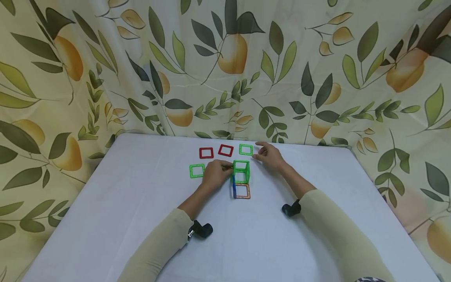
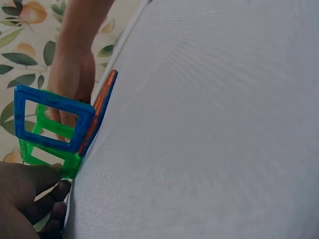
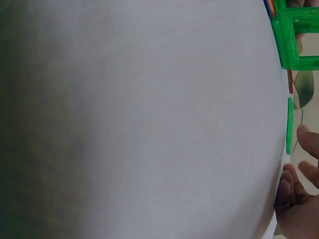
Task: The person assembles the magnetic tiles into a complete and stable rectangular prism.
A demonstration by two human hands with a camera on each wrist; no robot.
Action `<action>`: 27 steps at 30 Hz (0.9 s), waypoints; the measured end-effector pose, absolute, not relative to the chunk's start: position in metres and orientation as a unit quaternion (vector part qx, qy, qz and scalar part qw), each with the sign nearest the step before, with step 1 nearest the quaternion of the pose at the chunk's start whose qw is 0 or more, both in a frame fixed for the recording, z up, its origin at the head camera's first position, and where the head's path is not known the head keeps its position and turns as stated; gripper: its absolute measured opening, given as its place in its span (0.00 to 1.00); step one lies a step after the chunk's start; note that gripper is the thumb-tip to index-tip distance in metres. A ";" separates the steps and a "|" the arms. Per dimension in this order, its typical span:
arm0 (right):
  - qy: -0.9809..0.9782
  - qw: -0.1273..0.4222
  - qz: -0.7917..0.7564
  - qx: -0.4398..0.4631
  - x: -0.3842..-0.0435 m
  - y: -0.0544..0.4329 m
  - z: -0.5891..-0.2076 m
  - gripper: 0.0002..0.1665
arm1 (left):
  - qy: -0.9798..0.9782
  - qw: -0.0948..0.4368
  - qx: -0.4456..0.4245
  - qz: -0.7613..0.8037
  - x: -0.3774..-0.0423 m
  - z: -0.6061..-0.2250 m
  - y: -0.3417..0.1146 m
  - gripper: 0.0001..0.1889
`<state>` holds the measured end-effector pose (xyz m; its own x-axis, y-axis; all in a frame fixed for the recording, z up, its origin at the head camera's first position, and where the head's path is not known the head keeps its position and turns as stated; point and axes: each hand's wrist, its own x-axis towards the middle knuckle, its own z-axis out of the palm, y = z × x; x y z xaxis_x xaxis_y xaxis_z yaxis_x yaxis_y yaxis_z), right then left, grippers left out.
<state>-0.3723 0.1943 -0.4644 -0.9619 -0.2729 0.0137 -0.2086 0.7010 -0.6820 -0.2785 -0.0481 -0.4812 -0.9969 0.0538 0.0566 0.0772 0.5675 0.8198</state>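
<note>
A small structure of square magnetic tiles stands mid-table, its green tiles (image 1: 246, 172) set up like a box. A blue tile (image 2: 55, 118) stands upright on its near left side, and an orange tile (image 1: 249, 191) lies flat in front. My left hand (image 1: 215, 174) pinches the green box's left side between thumb and fingers, seen close up in the left wrist view. To the right of a loose green tile (image 1: 246, 149) at the back, my right hand (image 1: 270, 156) has its fingers spread apart, their tips close to the tile's edge and nothing in them.
Two red tiles, one left (image 1: 206, 153) and one right (image 1: 226, 150), lie behind the structure. Another green tile (image 1: 196, 171) lies left of my left hand. A white cloth covers the table (image 1: 141, 203), and a leaf-and-fruit patterned curtain (image 1: 211, 98) hangs along its far edge.
</note>
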 end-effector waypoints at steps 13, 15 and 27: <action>0.936 0.040 -0.321 -0.139 -0.380 0.190 -0.468 0.29 | -0.887 0.015 -0.034 -0.461 -0.279 -0.481 -0.046 0.14; 0.938 0.036 -0.315 -0.141 -0.379 0.190 -0.468 0.29 | -0.888 0.016 -0.036 -0.459 -0.280 -0.482 -0.046 0.13; 0.949 0.041 -0.274 -0.147 -0.380 0.186 -0.466 0.32 | -0.889 0.007 -0.036 -0.457 -0.280 -0.482 -0.047 0.14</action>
